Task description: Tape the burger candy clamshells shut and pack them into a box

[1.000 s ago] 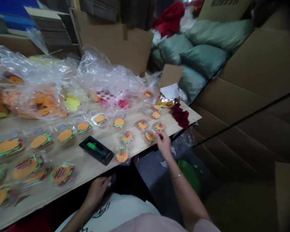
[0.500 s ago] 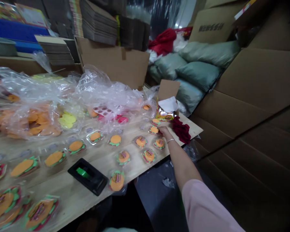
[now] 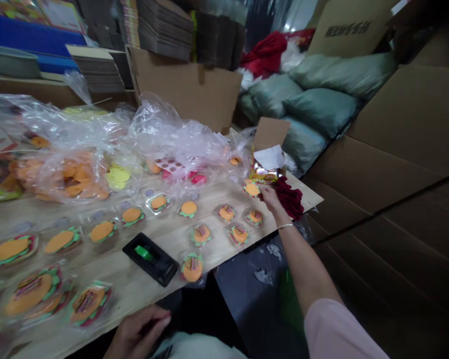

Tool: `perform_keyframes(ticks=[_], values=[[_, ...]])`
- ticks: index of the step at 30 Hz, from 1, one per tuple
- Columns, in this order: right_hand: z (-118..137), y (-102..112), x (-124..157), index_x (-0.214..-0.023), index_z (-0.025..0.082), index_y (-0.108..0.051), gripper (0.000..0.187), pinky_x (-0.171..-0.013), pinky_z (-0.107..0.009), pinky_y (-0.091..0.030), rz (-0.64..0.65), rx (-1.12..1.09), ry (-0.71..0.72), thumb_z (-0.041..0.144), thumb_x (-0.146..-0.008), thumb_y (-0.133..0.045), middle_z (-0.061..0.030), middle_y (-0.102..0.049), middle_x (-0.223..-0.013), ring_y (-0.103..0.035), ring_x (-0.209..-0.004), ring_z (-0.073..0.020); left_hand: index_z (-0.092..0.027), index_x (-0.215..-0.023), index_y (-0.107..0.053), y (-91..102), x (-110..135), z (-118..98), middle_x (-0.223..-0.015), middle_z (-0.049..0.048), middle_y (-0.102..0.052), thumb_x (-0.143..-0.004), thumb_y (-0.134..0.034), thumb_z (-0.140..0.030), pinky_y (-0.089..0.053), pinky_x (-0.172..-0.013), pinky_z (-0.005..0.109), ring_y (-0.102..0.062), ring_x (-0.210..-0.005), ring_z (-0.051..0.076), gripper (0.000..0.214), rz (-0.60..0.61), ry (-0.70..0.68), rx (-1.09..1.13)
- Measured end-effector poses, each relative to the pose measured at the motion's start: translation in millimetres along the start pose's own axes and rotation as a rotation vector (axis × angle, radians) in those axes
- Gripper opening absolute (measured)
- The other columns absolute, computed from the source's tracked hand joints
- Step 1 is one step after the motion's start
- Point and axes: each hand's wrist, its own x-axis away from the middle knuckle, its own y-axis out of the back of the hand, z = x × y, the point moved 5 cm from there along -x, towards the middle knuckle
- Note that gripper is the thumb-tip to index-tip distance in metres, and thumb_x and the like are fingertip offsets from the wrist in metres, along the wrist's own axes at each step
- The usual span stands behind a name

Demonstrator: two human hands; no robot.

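At the far right of the table, my right hand (image 3: 270,197) pinches the edge of a toy burger in a clear plastic case (image 3: 252,189). My left hand (image 3: 137,333) is low at the table's front edge, its fingers curled in, and no object shows in it. Nearby on the table are more cased toy burgers, some with a printed picture on the bun, such as one burger (image 3: 192,268) by the edge. A black tape dispenser (image 3: 150,259) with a green roll lies between the rows.
Clear plastic bags (image 3: 71,172) of orange and yellow pieces fill the back of the table. An opened carton (image 3: 271,132) and dark red cloth (image 3: 290,197) are beside my right hand. Green sacks (image 3: 322,112) and large cardboard boxes (image 3: 407,134) stand to the right.
My left hand has come into view at the bottom. My right hand's burger appears raised and shifted toward the carton, now covering the burger behind it. The whole view has shifted slightly.
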Motion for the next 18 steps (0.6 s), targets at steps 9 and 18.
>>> perform_keyframes(ticks=[9, 18], values=[[27, -126, 232, -0.071, 0.019, -0.052, 0.03, -0.049, -0.023, -0.04, 0.496, -0.215, 0.031, 0.048, -0.078, -0.06, 0.0038, -0.054, -0.055, -0.05, -0.049, -0.0108, -0.029, -0.136, -0.039, -18.7, -31, -54, -0.14, 0.0087, -0.045, -0.085, -0.048, -0.054, -0.045, -0.091, 0.038, -0.052, -0.116, 0.025, 0.058, -0.314, 0.141, 1.192], [9, -192, 320, -0.089, 0.02, -0.063, 0.044, -0.057, -0.024, -0.044, 0.816, -0.377, -0.326, 0.061, -0.075, -0.058, -0.0044, -0.065, -0.086, -0.059, -0.071, -0.0146, -0.016, -0.089, -0.068, 11.0, 39, -26, -0.094, 0.0068, -0.07, -0.077, -0.06, -0.044, -0.048, -0.074, 0.029, -0.063, -0.087, 0.022, 0.031, -0.253, 0.447, 1.033]])
